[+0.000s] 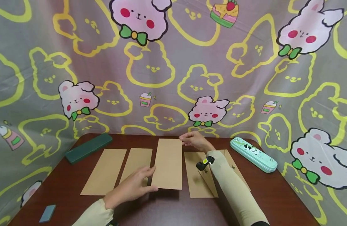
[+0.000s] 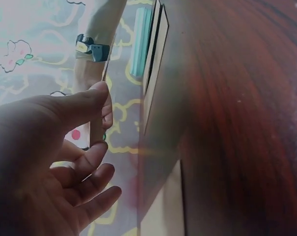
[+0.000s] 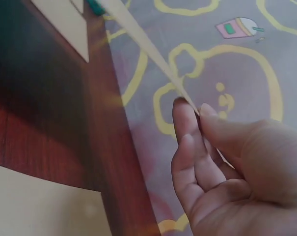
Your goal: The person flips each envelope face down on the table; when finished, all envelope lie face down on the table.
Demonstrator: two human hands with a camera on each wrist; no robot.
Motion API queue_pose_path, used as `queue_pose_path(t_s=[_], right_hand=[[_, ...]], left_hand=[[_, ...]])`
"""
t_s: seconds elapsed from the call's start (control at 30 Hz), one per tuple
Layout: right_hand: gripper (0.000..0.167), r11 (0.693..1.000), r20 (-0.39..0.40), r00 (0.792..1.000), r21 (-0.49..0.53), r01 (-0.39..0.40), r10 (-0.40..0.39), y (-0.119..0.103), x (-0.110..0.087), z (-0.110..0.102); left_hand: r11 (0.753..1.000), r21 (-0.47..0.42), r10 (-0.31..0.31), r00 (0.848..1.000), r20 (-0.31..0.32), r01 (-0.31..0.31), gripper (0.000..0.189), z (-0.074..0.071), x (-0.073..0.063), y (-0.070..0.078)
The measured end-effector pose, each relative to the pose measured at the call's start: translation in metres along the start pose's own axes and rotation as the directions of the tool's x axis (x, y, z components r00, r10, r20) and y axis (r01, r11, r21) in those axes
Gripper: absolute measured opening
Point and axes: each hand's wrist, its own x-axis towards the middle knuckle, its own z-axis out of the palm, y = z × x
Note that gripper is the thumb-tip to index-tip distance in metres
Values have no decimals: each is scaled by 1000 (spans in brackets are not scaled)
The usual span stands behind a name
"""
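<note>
A plain brown paper envelope (image 1: 168, 164) is raised over the middle of the dark wooden table, its blank side toward me. At its near left corner, my left hand (image 1: 131, 185) pinches the edge between thumb and fingers. My right hand (image 1: 197, 140) grips the far right corner between thumb and fingertips; in the right wrist view the envelope (image 3: 148, 46) shows nearly edge-on. To the left lie two more brown envelopes, an outer one (image 1: 104, 172) and an inner one (image 1: 140, 160). On the right are another envelope (image 1: 191, 179) and a partly covered one (image 1: 232, 163), both with small dark prints.
A dark green case (image 1: 89, 148) lies at the back left of the table (image 1: 150, 213). A mint pencil case with a panda picture (image 1: 253, 154) sits at the back right. Near the front left is a small blue-grey block (image 1: 47, 213). A patterned curtain (image 1: 173, 56) hangs behind.
</note>
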Motion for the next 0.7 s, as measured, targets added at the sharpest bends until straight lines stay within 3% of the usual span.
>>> queue_pose_path(t_s=[0.2, 0.4, 0.7], right_hand=[[19, 988, -68, 998, -154, -23, 13, 10, 2, 16], [15, 959, -95, 995, -282, -13, -14, 22, 3, 39], [11, 896, -189, 981, -441, -48, -40, 24, 9, 61]], left_hand=[[999, 32, -27, 999, 38, 26, 80, 10, 4, -12], [995, 96, -5, 996, 90, -4, 79, 20, 7, -21], [982, 182, 31, 997, 76, -45, 61, 23, 13, -24]])
